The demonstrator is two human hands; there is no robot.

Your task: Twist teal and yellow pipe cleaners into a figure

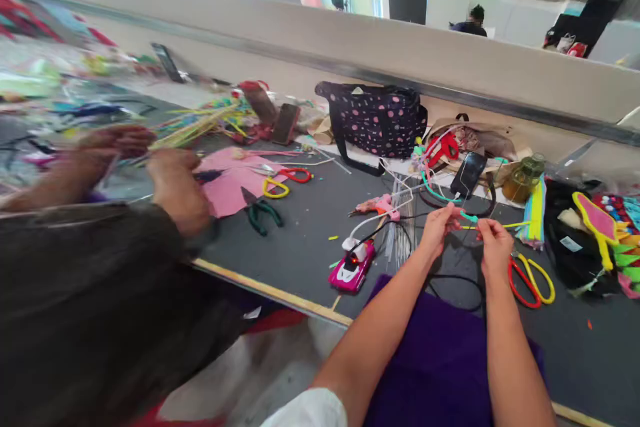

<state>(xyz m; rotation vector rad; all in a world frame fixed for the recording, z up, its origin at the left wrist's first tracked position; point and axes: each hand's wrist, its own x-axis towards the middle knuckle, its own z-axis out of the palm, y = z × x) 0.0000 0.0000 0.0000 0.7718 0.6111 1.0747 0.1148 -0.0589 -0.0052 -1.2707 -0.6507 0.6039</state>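
Note:
Over the dark table, my left hand (439,232) and my right hand (495,247) are close together, fingertips pinched on a short teal pipe cleaner (469,216) stretched between them. A yellow pipe cleaner (520,224) shows just behind my right hand, beside a striped bundle of pipe cleaners (533,217). Red-and-yellow-handled scissors (533,281) lie to the right of my right wrist. Left of my left hand are a pink glue gun (384,205), a bundle of thin wires (403,240) and a magenta power strip (353,269) with a white plug in it. Purple cloth (445,353) lies under my forearms.
At left, a co-worker's blurred hands (175,177) are near pink felt (227,183), scissors (287,181) and green-handled pliers (261,210). Behind are a patterned bag (377,117), a phone (468,173) and a glass jar (523,180). A pink-and-yellow mirror-shaped craft (596,217) lies right.

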